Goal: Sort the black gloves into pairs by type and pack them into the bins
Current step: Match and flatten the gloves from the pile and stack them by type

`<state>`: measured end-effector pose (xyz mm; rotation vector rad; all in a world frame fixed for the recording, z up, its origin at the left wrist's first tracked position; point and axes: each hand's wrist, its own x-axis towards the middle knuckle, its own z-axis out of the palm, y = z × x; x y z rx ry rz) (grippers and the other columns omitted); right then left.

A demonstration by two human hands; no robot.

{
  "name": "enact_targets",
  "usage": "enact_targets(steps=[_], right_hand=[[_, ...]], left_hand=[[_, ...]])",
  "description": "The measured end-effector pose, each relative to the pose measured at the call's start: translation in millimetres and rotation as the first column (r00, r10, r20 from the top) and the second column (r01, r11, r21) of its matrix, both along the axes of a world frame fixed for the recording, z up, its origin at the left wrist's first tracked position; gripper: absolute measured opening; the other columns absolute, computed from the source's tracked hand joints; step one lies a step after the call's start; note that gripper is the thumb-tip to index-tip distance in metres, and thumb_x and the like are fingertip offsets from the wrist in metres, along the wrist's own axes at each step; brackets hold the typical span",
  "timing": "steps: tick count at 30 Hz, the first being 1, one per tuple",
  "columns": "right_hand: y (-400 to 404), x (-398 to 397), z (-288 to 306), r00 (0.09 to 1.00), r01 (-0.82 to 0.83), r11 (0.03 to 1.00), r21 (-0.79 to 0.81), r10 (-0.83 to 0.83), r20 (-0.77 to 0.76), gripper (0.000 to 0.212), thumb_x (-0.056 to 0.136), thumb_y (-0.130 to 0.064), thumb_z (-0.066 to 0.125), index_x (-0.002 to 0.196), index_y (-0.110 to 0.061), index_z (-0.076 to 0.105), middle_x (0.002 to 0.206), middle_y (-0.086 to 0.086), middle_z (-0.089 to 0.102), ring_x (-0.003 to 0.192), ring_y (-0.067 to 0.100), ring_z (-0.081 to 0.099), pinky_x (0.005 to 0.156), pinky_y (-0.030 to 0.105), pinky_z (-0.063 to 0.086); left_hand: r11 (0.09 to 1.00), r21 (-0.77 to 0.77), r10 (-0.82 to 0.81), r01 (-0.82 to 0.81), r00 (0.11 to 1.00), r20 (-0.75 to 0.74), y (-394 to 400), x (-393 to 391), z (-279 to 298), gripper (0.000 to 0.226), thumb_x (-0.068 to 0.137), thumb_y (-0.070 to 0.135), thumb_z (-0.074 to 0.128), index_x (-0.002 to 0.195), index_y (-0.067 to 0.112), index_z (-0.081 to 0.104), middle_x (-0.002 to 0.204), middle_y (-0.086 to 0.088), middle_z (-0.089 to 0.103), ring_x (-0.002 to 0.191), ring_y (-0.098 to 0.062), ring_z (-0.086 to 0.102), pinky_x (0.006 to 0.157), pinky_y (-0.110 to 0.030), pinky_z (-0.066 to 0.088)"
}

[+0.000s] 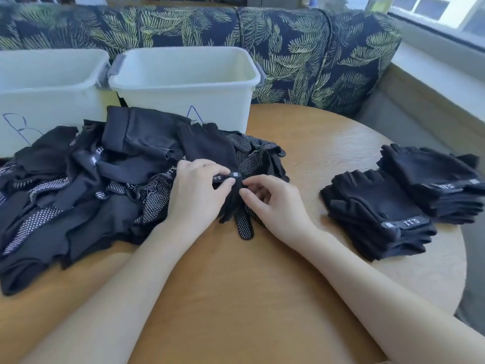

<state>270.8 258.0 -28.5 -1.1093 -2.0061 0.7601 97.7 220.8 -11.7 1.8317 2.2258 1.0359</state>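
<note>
1. A round wooden counter [301,143] carried everything, with a dark sofa printed with green palm leaves [315,53] behind it.
2. A loose heap of black fabric gloves [78,195], some showing white-dotted palms and some a strap marked 5.11, sprawled over the counter's left side.
3. Two white plastic bins stood at the far edge behind the heap: the bin marked B [49,82] on the left and the bin marked A [183,82] just beside it on the right.
4. The left hand [195,190] lay on the heap's right edge, its thumb and fingers pinching the wrist strap of a black glove with a dotted palm [240,211].
5. The right hand [273,200] was just beside it, fingers curled, with thumb and forefinger pinching the same glove near the cuff.
6. That glove's fingers hung toward the person and lay on the bare wood.
7. On the counter's right side, well apart from the heap, sat two neat stacks of black fingerless gloves: a nearer stack [372,214] and a farther stack [433,179], touching each other.
</note>
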Motion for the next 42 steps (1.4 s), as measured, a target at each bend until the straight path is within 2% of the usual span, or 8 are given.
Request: enact_targets(steps=[7, 19, 22, 24, 26, 30, 37, 42], right_hand=[[6.4, 2.3, 2.4, 0.999, -0.032, 0.999, -0.039, 0.030, -0.041, 0.011, 0.095, -0.025, 0.068, 0.098, -0.018, 0.076, 0.080, -0.016, 0.069, 0.072, -0.007, 0.059, 0.071, 0.005, 0.042], [-0.1, -6.8, 2.4, 0.998, 0.046, 0.996, -0.072, -0.048, -0.031, 0.017, 0.087, -0.033, 0.078, 0.102, -0.024, 0.074, 0.087, -0.012, 0.072, 0.076, -0.003, 0.063, 0.074, 0.005, 0.045], [-4.4, -12.4, 3.7, 0.997, 0.059, 0.992, -0.112, -0.064, -0.040, 0.023, 0.083, -0.030, 0.082, 0.104, -0.027, 0.073, 0.089, -0.011, 0.072, 0.078, 0.002, 0.066, 0.076, 0.011, 0.050], [-8.7, -15.7, 6.3, 0.995, 0.079, 0.989, -0.123, -0.085, -0.046, 0.020, 0.083, -0.025, 0.082, 0.101, -0.027, 0.074, 0.087, -0.012, 0.073, 0.078, 0.003, 0.067, 0.077, 0.013, 0.051], [-14.8, -17.7, 10.0, 0.992, 0.098, 0.986, -0.134, -0.107, -0.064, 0.016, 0.084, -0.022, 0.082, 0.097, -0.027, 0.074, 0.084, -0.012, 0.072, 0.075, 0.002, 0.065, 0.074, 0.010, 0.048], [-33.3, -17.1, 17.4, 0.985, 0.140, 0.980, -0.143, -0.152, -0.078, 0.012, 0.086, -0.026, 0.080, 0.096, -0.028, 0.075, 0.083, -0.013, 0.072, 0.073, -0.006, 0.060, 0.070, 0.005, 0.043], [-77.9, -15.1, 36.1, 0.971, 0.186, 0.979, -0.084, -0.196, -0.133, 0.017, 0.090, -0.031, 0.075, 0.105, -0.025, 0.072, 0.090, -0.014, 0.071, 0.087, -0.003, 0.062, 0.072, 0.008, 0.043], [-112.4, -25.9, 75.8, 0.945, 0.133, 0.991, 0.003, -0.126, -0.303, 0.034, 0.089, -0.037, 0.076, 0.121, -0.027, 0.067, 0.105, -0.012, 0.069, 0.095, 0.004, 0.062, 0.077, 0.008, 0.043]], left_hand=[[0.998, 0.059, 0.019, -0.022, 0.999, 0.045, -7.4, 1.1, -6.1, 0.016, 0.093, 0.032, 0.071, 0.107, 0.027, 0.078, 0.113, 0.008, 0.070, 0.112, -0.018, 0.053, 0.090, -0.012, 0.026], [0.992, 0.057, -0.111, 0.111, 0.994, 0.003, -9.7, -15.2, -2.0, 0.018, 0.091, 0.016, 0.073, 0.108, 0.018, 0.078, 0.118, -0.001, 0.070, 0.112, -0.023, 0.060, 0.095, -0.016, 0.030], [0.989, 0.096, -0.120, 0.114, 0.991, 0.065, -11.3, -17.3, 1.8, 0.021, 0.088, 0.006, 0.073, 0.104, 0.018, 0.079, 0.117, -0.001, 0.071, 0.110, -0.022, 0.063, 0.103, -0.034, 0.046], [0.984, 0.136, -0.129, 0.115, 0.987, 0.098, -12.5, -20.5, 4.2, 0.021, 0.087, 0.003, 0.073, 0.102, 0.017, 0.080, 0.114, 0.001, 0.073, 0.107, -0.022, 0.065, 0.100, -0.042, 0.051], [0.977, 0.176, -0.140, 0.119, 0.984, 0.113, -18.8, -22.4, 10.2, 0.021, 0.089, 0.003, 0.072, 0.104, 0.016, 0.079, 0.113, 0.003, 0.073, 0.106, -0.019, 0.066, 0.099, -0.039, 0.053], [0.969, 0.226, -0.137, 0.102, 0.980, 0.144, -44.3, -27.5, 28.9, 0.020, 0.092, 0.008, 0.072, 0.109, 0.017, 0.078, 0.110, 0.006, 0.074, 0.098, -0.011, 0.066, 0.095, -0.021, 0.049], [0.939, 0.338, -0.113, 0.063, 0.985, 0.129, -86.5, -37.6, 65.6, 0.016, 0.094, 0.014, 0.071, 0.107, 0.019, 0.078, 0.104, 0.007, 0.075, 0.089, -0.004, 0.062, 0.088, -0.011, 0.047], [0.928, 0.368, -0.131, 0.063, 0.978, 0.164, -118.1, -38.2, 91.6, 0.012, 0.092, 0.018, 0.073, 0.102, 0.021, 0.079, 0.097, 0.012, 0.075, 0.083, -0.005, 0.065, 0.087, -0.024, 0.052]])
